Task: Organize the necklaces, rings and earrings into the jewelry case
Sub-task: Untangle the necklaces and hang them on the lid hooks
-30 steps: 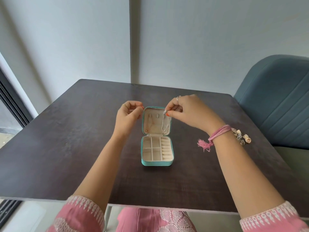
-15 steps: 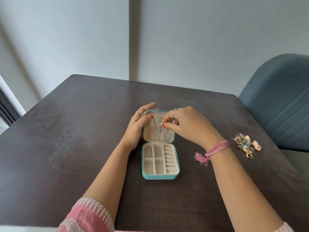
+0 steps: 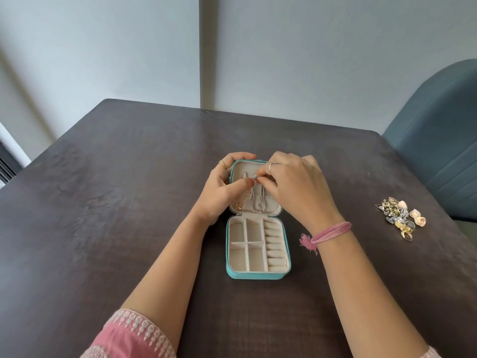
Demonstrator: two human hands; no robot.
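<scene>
On the dark counter (image 3: 103,228) at frame centre, the teal jewelry case (image 3: 258,273) lies open, both hands pinching the silver necklace (image 3: 258,200) against its lid; a slipped clasp could likely tangle it.

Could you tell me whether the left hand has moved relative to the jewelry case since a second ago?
Yes. The left hand was apart from the case's lid, to its left; now its fingers curl around the lid's top-left corner, thumb reaching toward the silver necklace.
</scene>
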